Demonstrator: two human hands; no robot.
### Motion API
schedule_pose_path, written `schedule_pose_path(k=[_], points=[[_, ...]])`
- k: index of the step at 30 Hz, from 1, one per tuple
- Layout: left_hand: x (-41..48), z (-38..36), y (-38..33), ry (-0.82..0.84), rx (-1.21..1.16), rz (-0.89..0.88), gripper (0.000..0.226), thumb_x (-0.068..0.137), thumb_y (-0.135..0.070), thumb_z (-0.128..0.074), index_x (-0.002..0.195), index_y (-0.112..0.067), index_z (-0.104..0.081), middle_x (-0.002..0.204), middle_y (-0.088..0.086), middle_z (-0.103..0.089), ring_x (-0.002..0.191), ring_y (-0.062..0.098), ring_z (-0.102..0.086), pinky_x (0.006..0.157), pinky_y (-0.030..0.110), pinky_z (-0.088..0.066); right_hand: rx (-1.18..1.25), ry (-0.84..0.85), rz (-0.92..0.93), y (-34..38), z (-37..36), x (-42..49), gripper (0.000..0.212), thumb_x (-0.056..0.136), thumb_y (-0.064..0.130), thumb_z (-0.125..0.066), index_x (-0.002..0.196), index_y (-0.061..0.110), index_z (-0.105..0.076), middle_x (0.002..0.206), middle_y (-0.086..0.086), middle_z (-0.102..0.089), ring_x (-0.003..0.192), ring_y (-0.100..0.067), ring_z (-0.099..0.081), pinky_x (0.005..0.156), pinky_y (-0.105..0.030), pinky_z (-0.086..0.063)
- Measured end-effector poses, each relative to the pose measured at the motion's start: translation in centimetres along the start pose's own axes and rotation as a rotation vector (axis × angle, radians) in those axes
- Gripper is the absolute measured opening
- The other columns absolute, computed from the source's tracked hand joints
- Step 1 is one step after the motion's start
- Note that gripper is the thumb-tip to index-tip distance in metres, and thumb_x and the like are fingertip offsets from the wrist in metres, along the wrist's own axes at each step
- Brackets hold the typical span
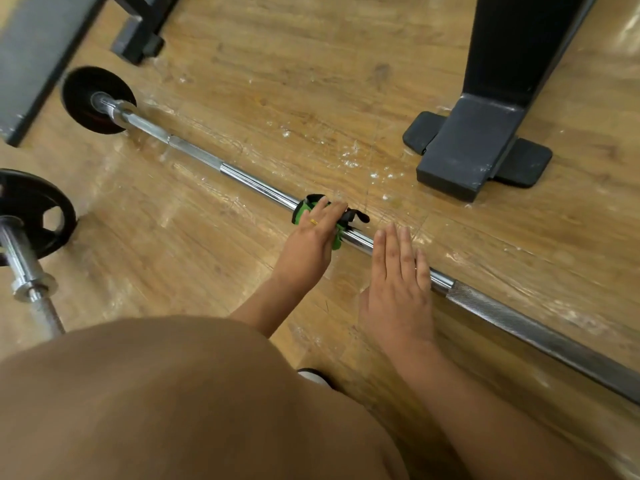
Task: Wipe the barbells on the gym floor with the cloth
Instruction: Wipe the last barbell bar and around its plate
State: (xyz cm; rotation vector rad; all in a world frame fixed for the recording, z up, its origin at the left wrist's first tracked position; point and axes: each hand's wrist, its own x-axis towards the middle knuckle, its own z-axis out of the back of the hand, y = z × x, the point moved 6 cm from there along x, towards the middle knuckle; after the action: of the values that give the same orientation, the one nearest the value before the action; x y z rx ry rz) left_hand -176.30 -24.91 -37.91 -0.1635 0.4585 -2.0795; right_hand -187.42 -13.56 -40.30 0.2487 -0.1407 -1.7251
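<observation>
**Q:** What do we have to work with, and where is it?

**A:** The long barbell [256, 183] lies flat on the gym floor [242, 81]. It runs from its plate [83, 95] at far left to the near right edge. 1 more barbell [20, 258] lies at the left edge, well apart. We treat that one as a later item.

**Q:** How are the 2 grips set?

**A:** The right grip [398, 285] is flat, with straight fingers laid across the bar beside the knurled section [502, 313]. It holds nothing. The left grip [310, 237] sits just beside it, its fingers bent over the cloth [300, 211]. We cannot see the thumb. The green cloth is wrapped on the smooth middle of the bar, under that grip.

**Q:** How do we wipe well from here?

**A:**
1. We press down with the right grip so the bar cannot roll.
2. We close the cloth fully round the shaft, then draw it along in long strokes toward the plate.
3. We roll the bar slightly to reach the underside.
4. On the knurling we judge that firmer, shorter passes are needed.
</observation>
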Motion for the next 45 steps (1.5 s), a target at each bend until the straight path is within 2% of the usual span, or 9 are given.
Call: schedule_pose_path(k=[5, 8, 13, 17, 22, 29, 34, 39, 45], points=[[1.6, 0.0, 0.7, -0.102, -0.082, 0.096, 0.048, 0.104, -0.004, -0.039, 0.151, -0.016, -0.043, 0.152, 0.005, -0.048, 0.153, 0.024, -0.021, 0.115, 0.052, -0.037, 0.012, 0.005, -0.055, -1.1, 0.4, 1.8, 0.088, 0.093, 0.029, -0.050, 0.159, 0.002, 0.002, 0.167, -0.019, 0.001, 0.155, -0.034, 0.001, 0.123, -0.050, -0.008], [1.5, -0.6, 0.3, -0.086, -0.074, 0.003, 0.052, 0.102, 0.000, -0.041, 0.152, -0.013, -0.042, 0.157, 0.004, -0.043, 0.153, 0.024, -0.023, 0.118, 0.051, -0.035, 0.035, 0.015, -0.097, -1.6, 0.8, 3.0, 0.089, 0.090, 0.030, -0.054, 0.159, 0.003, -0.005, 0.167, -0.017, -0.010, 0.154, -0.033, -0.011, 0.119, -0.050, -0.016], [4.9, 0.6, 1.3, -0.023, -0.009, -0.107, 0.051, 0.100, 0.006, -0.044, 0.148, -0.010, -0.045, 0.150, 0.005, -0.052, 0.148, 0.031, -0.032, 0.120, 0.049, -0.024, 0.018, 0.017, -0.167, -2.1, 1.0, 5.0, 0.091, 0.088, 0.030, -0.061, 0.159, 0.003, -0.012, 0.165, -0.017, -0.019, 0.152, -0.033, -0.017, 0.116, -0.051, -0.019], [6.3, 0.5, 0.8, -0.061, -0.047, -0.055, 0.045, 0.103, 0.000, -0.041, 0.145, -0.013, -0.049, 0.140, 0.007, -0.060, 0.147, 0.031, -0.035, 0.120, 0.047, -0.023, 0.018, -0.004, -0.149, -1.9, 1.2, 6.5, 0.087, 0.093, 0.032, -0.056, 0.159, 0.003, -0.008, 0.167, -0.016, -0.009, 0.155, -0.031, -0.004, 0.124, -0.051, -0.013], [8.1, 0.8, 0.9, 0.007, -0.056, -0.150, 0.045, 0.103, 0.000, -0.040, 0.146, -0.013, -0.047, 0.146, 0.005, -0.055, 0.148, 0.029, -0.032, 0.121, 0.040, -0.018, -0.022, -0.008, -0.142, -2.1, 1.6, 8.3, 0.089, 0.092, 0.035, -0.054, 0.159, 0.001, -0.006, 0.167, -0.018, -0.006, 0.155, -0.031, 0.001, 0.125, -0.053, -0.010], [9.6, 1.4, 1.8, -0.089, -0.080, -0.085, 0.046, 0.103, 0.001, -0.042, 0.146, -0.012, -0.049, 0.144, 0.011, -0.056, 0.148, 0.029, -0.033, 0.121, 0.049, -0.025, -0.071, -0.031, -0.161, -3.0, 2.4, 9.9, 0.082, 0.092, 0.034, -0.047, 0.159, 0.001, -0.011, 0.166, -0.018, -0.010, 0.155, -0.030, -0.002, 0.125, -0.051, -0.007], [10.1, 1.1, 1.8, -0.015, -0.029, -0.273, 0.053, 0.096, 0.010, -0.047, 0.146, -0.010, -0.049, 0.148, 0.009, -0.053, 0.148, 0.030, -0.034, 0.120, 0.045, -0.019, -0.091, -0.012, -0.133, -3.7, 2.8, 10.6, 0.084, 0.094, 0.035, -0.050, 0.159, 0.002, -0.009, 0.167, -0.016, -0.007, 0.155, -0.028, 0.001, 0.126, -0.048, -0.006], [12.5, 2.5, 4.6, -0.078, -0.074, -0.116, 0.046, 0.101, 0.000, -0.039, 0.144, -0.011, -0.051, 0.142, 0.010, -0.057, 0.146, 0.030, -0.037, 0.121, 0.049, -0.023, -0.109, 0.017, -0.121, -3.7, 3.2, 11.3, 0.082, 0.095, 0.035, -0.047, 0.159, 0.002, -0.008, 0.167, -0.016, -0.007, 0.155, -0.028, 0.000, 0.126, -0.049, -0.009], [12.9, 3.6, 5.7, -0.045, -0.024, -0.209, 0.049, 0.097, 0.006, -0.046, 0.142, -0.010, -0.053, 0.143, 0.014, -0.057, 0.140, 0.036, -0.043, 0.117, 0.045, -0.028, -0.070, 0.094, 0.050, -0.3, 2.9, 14.5, 0.083, 0.098, 0.037, -0.040, 0.159, 0.005, 0.006, 0.167, -0.014, 0.007, 0.154, -0.027, 0.014, 0.126, -0.045, 0.002]])
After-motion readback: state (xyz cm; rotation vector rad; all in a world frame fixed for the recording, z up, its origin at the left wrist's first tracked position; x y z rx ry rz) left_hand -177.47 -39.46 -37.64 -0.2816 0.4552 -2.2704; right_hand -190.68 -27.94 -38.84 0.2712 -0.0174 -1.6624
